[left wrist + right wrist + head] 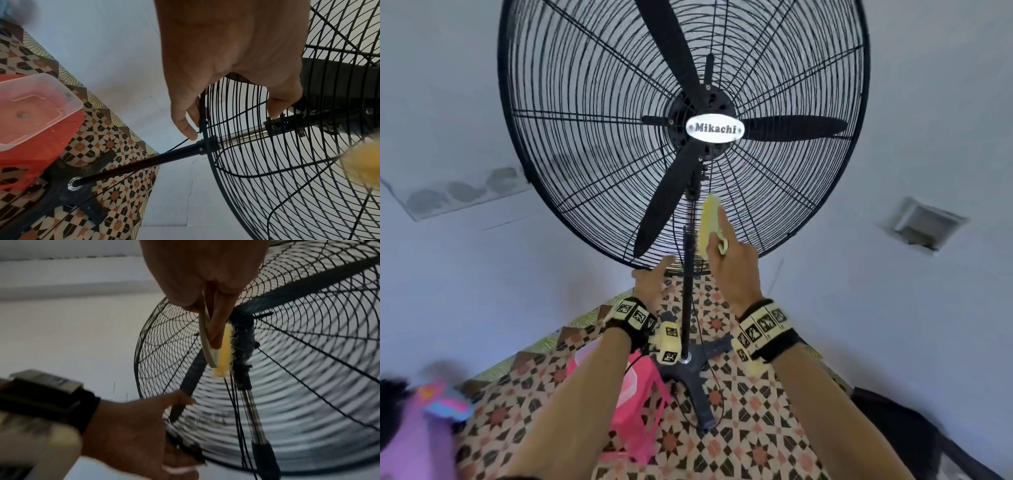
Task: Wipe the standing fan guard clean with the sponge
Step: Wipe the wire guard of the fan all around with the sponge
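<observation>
The black wire fan guard [541,178] fills the upper head view, with three blades and a white badge behind it. My right hand [732,263] holds a yellow sponge [709,222] with a pale backing flat against the guard's lower part, just right of the pole. In the right wrist view my right hand's fingers [218,331] press the sponge [223,352] onto the wires near the guard [308,353] centre. My left hand [654,277] grips the guard's bottom rim. In the left wrist view its thumb and fingers [185,123] sit either side of the rim of the guard [207,129].
The fan's black pole [688,301] drops to a cross-shaped base [697,373] on patterned floor tiles, with a thin cord trailing beside it. A pink stool [640,421] carrying a clear plastic container [35,107] stands left of the base. White walls surround the fan.
</observation>
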The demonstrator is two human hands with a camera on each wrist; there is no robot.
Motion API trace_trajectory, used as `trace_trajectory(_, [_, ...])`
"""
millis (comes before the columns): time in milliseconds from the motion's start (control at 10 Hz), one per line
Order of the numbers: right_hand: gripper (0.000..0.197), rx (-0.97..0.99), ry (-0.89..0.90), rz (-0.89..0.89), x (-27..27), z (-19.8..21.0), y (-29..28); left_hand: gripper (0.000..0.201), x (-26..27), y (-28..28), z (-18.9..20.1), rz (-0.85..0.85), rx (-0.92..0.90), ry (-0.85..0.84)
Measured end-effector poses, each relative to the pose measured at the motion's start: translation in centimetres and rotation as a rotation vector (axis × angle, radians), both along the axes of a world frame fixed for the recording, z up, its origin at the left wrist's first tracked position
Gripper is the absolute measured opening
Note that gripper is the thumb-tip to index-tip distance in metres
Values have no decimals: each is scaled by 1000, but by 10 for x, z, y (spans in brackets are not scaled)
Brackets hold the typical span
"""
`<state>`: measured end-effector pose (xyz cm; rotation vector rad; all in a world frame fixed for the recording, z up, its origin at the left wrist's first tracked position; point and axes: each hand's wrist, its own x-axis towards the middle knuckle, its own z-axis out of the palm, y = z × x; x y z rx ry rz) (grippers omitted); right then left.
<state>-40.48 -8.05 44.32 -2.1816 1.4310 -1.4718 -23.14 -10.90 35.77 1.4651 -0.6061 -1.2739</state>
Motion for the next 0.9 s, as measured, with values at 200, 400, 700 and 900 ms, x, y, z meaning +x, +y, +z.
trace_trajectory(200, [55,40,38,-14,1,-4,-6,106,-1,2,1,39,-24,94])
trace_trajectory(400, [56,167,36,-25,-7,-51,19,103,1,-2,2,46,-12,99])
trace_trajectory(700, [59,258,179,23,-8,-85,34,101,4,-7,0,38,61,114])
trace_trajectory(900, [55,173,32,-5,-3,-54,34,90,-1,-2,-5,22,38,-2])
